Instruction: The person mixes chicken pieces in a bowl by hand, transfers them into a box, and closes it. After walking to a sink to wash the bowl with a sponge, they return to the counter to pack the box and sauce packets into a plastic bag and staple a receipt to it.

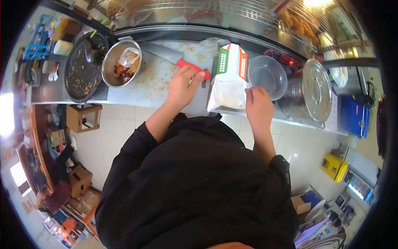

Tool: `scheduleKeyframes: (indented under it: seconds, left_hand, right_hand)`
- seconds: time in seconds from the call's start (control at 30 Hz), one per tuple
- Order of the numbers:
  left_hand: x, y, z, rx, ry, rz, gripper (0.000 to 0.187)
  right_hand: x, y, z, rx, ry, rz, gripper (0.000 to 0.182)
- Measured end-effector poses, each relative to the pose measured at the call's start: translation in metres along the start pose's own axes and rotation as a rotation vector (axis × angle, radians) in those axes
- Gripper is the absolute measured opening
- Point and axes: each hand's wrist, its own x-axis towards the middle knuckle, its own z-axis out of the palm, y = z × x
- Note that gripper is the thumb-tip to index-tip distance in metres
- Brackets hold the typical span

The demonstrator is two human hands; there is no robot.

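My left hand is closed at the end of the red handle of a large knife, which lies on the crumb-strewn white cutting board. The blade points away to the upper left. A white paper bag with green and orange printed panels lies to the right of the board. With thumb and fingers, my right hand pinches the bag's near right edge. The bag's contents are hidden.
Left of the board are a steel bowl with food and a plastic bag, and a dark round pan with crumbs. A clear plastic tub and a lidded steel pot stand right. A glass display case borders the counter's back.
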Motion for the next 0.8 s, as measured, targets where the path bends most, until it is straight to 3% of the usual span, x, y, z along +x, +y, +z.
scheduleKeyframes:
  seconds: [0.07,0.23,0.3,0.37,0.4,0.5,0.53,0.63,0.8]
  left_hand:
    - [-0.009,0.004,-0.008,-0.021,0.047,-0.005,0.018]
    - [0.016,-0.014,-0.125,0.232,0.461,-0.044,0.014]
    - [0.016,-0.035,-0.172,0.268,0.617,-0.204,0.016]
    - [0.015,-0.053,-0.218,0.325,0.625,-0.298,0.021]
    - [0.015,-0.059,-0.236,0.419,0.584,-0.397,0.027]
    - [0.013,-0.103,-0.274,0.484,0.384,-0.369,0.030]
    - [0.014,-0.104,-0.282,0.419,0.285,-0.505,0.029]
    - [0.014,-0.133,-0.295,0.417,0.262,-0.372,0.026]
    - [0.024,-0.143,-0.312,0.203,0.051,-0.403,0.027]
  right_hand:
    - [0.004,-0.005,-0.011,0.184,0.058,-0.212,0.012]
    - [0.045,-0.097,0.024,0.356,-0.019,-0.420,0.010]
    - [0.053,-0.143,0.044,0.400,-0.007,-0.525,0.010]
    - [0.060,-0.194,0.072,0.453,0.073,-0.638,0.010]
    - [0.070,-0.216,0.089,0.442,0.072,-0.641,0.010]
    - [0.100,-0.276,0.137,0.353,0.022,-0.641,0.011]
    - [0.108,-0.293,0.147,0.286,-0.018,-0.628,0.011]
    - [0.106,-0.335,0.166,0.175,-0.066,-0.640,0.012]
    - [0.097,-0.357,0.156,-0.086,-0.290,-0.535,0.011]
